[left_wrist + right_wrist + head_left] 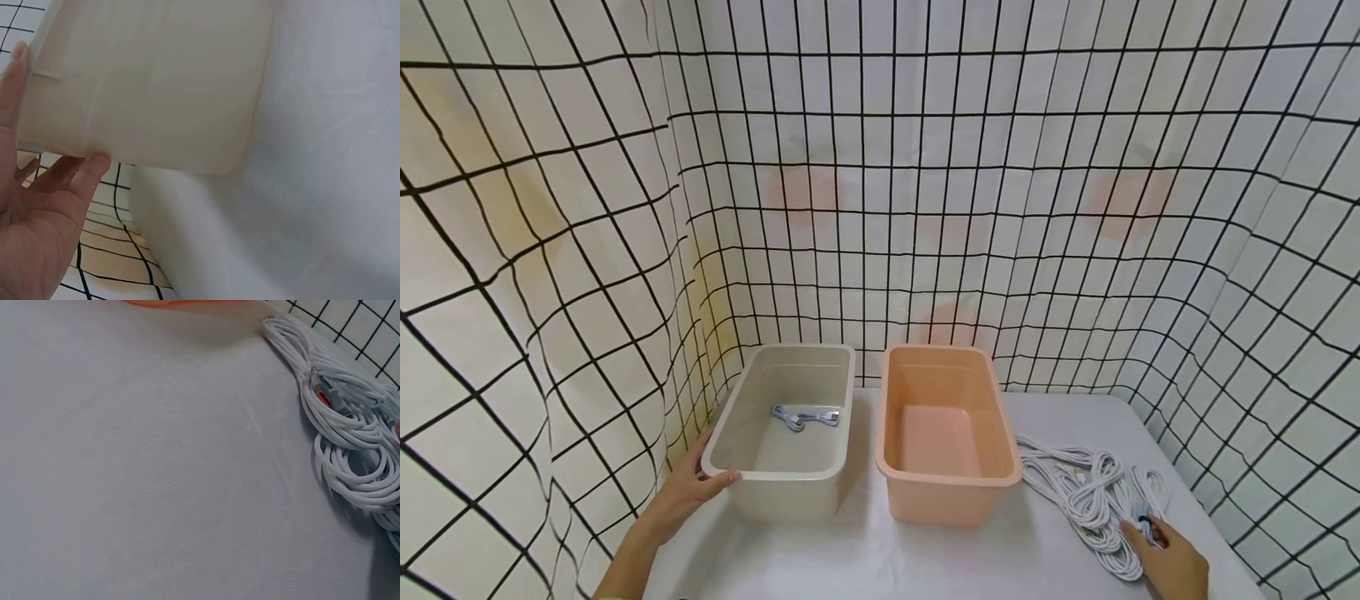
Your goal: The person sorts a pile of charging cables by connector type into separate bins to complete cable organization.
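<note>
My left hand grips the near left corner of a beige plastic bin, thumb at the rim and fingers along the outer side. The left wrist view shows the bin's outer wall close up beside the fingers. Inside that bin lies a small tied light-blue USB cable. At the right, my right hand pinches a small light-blue cable bundle with a dark band, partly hidden by the fingers. Beneath and beside it lie several coiled white cables; the right wrist view shows these white cables with a connector among them.
A peach plastic bin stands between the beige bin and the cables. White cloth covers the table. Black grid mesh with white sheeting behind it encloses the table on the left, back and right.
</note>
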`<state>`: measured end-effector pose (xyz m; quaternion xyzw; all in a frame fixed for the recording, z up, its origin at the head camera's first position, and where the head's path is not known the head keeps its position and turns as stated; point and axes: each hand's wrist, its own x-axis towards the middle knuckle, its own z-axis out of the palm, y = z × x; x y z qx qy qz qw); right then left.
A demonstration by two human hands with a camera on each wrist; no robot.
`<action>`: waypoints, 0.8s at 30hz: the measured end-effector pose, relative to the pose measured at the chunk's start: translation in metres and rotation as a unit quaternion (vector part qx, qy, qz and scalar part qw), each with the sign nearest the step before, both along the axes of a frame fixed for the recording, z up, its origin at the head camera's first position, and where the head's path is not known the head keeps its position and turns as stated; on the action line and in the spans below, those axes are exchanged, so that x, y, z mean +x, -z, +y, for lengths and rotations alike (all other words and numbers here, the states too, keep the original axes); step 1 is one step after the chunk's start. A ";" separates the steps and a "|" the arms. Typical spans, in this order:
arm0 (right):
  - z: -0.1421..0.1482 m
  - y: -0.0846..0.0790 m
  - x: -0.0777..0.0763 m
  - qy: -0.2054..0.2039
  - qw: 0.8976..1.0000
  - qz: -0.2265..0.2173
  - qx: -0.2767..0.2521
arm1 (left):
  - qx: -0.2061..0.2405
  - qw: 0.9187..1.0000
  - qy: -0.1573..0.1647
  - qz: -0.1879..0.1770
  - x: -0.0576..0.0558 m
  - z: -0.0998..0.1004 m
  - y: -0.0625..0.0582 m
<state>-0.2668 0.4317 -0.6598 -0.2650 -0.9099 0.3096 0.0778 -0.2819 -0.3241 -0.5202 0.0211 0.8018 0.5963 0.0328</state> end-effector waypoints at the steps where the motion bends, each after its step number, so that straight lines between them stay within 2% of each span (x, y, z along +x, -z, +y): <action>1: 0.000 0.001 0.001 0.008 1.000 0.005 -0.006 | 0.000 1.000 -0.001 -0.001 0.000 0.000 0.000; 7: 0.005 0.001 0.001 0.032 0.999 0.031 -0.031 | -0.005 1.000 -0.002 -0.002 -0.002 0.000 0.001; 13: 0.005 -0.006 -0.003 0.070 0.993 0.064 -0.073 | -0.006 1.000 0.000 -0.002 -0.001 -0.001 0.001; 20: 0.009 -0.010 0.000 0.089 0.989 0.100 -0.070 | -0.008 1.000 0.000 -0.004 -0.001 0.000 -0.001; 24: 0.008 -0.014 -0.003 0.096 0.987 0.106 -0.076 | -0.011 1.000 -0.002 -0.009 -0.001 0.000 -0.002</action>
